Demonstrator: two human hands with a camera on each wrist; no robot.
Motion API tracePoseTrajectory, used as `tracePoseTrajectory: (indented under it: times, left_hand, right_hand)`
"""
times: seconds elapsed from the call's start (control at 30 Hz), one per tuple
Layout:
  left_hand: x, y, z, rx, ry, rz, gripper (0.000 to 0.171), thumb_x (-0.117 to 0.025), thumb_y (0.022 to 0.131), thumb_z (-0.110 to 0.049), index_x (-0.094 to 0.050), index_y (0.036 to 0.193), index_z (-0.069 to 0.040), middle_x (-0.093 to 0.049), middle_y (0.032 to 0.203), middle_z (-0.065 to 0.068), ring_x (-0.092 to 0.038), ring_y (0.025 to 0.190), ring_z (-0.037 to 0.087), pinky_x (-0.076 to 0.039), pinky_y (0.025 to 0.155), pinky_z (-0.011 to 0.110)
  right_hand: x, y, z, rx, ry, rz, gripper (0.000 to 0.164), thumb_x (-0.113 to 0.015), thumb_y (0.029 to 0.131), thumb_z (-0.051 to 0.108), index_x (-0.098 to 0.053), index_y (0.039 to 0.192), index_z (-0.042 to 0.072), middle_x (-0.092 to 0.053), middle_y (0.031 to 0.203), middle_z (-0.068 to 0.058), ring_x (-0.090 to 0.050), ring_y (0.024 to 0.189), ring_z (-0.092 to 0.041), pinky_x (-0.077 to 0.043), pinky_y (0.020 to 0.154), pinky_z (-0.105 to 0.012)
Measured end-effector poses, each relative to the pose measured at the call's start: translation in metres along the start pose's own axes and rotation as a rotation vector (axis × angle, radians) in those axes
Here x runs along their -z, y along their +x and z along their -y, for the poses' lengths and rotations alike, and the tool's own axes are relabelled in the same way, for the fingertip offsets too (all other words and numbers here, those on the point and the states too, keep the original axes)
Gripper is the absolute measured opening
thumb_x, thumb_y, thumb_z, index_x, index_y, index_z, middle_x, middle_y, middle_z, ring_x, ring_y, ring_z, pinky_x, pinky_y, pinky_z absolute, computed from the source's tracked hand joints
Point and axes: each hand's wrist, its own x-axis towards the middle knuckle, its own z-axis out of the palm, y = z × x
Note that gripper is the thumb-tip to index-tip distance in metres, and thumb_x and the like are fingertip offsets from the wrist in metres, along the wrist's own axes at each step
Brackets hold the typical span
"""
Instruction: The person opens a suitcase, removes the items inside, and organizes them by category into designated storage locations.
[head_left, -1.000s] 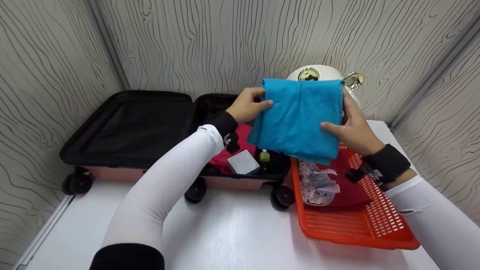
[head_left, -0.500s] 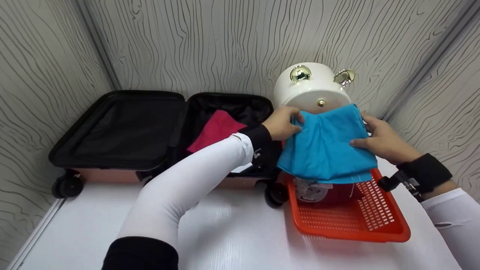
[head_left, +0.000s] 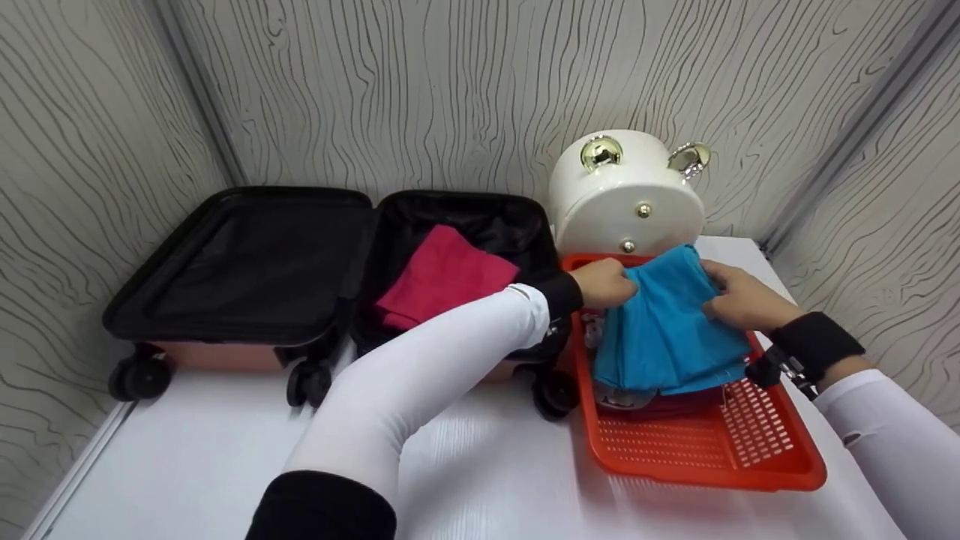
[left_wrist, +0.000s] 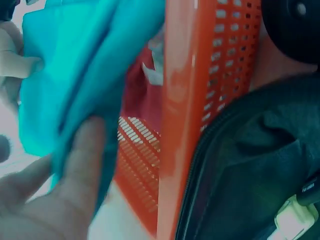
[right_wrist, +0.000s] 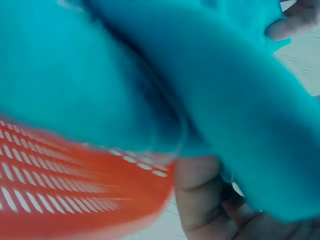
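A folded turquoise cloth [head_left: 667, 330] hangs over the red plastic basket [head_left: 750, 480], held at both sides. My left hand [head_left: 606, 283] pinches its upper left edge, and in the left wrist view a thumb or finger [left_wrist: 87, 155] presses into a fold. On the opposite side my right hand [head_left: 750, 298] grips the cloth's right edge; the right wrist view shows curled fingers [right_wrist: 200, 195] below the bunched fabric. Dark red fabric [left_wrist: 142, 90] lies in the basket, mostly hidden by the cloth, and so does something pale and lacy.
An open suitcase [head_left: 277, 262] stands left of the basket, a folded pink-red cloth [head_left: 450, 274] in its right half. A bottle with a yellow-green part [left_wrist: 292, 220] is there too. A white rounded box with gold ears [head_left: 630, 195] stands behind the basket, near the wall.
Both hands have brought the turquoise cloth right and down, from in front of the white box to low over the basket. The cloth is now more bunched, and the pink-red cloth is uncovered.
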Motion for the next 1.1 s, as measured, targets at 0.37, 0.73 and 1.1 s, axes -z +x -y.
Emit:
tracePoseTrajectory:
  times: [0.37, 0.73, 1.1]
  left_hand:
    - [0.022, -0.115, -0.065, 0.128, 0.487, 0.200, 0.043, -0.043, 0.111, -0.047, -0.074, 0.109, -0.017, -0.069, 0.144, 0.002, -0.058, 0.130, 0.021, -0.037, 0.115, 0.035]
    - [0.046, -0.125, -0.064, -0.022, 0.469, 0.103, 0.043, -0.054, 0.112, -0.044, -0.079, 0.116, -0.009, -0.073, 0.116, 0.005, -0.063, 0.107, 0.021, -0.048, 0.092, 0.026]
    - [0.129, -0.123, -0.029, -0.097, 0.041, -0.004, 0.032, -0.063, 0.109, -0.023, -0.081, 0.115, 0.003, -0.064, 0.084, -0.002, -0.054, 0.080, 0.012, -0.043, 0.075, 0.021]
  right_hand:
    - [-0.040, 0.024, -0.026, -0.092, -0.226, 0.092, 0.076, -0.054, 0.088, -0.006, -0.025, 0.157, -0.023, -0.045, 0.148, -0.052, -0.053, 0.127, -0.062, -0.037, 0.117, -0.077]
    - [-0.049, 0.018, 0.019, -0.062, -0.308, -0.183, 0.060, -0.071, 0.096, 0.011, -0.045, 0.138, -0.022, -0.057, 0.131, -0.046, -0.062, 0.113, -0.059, -0.052, 0.101, -0.073]
    - [-0.083, 0.019, 0.028, -0.113, -0.276, 0.141, 0.096, -0.066, 0.102, 0.061, -0.033, 0.167, -0.002, -0.033, 0.160, -0.048, -0.042, 0.142, -0.065, -0.041, 0.110, -0.082]
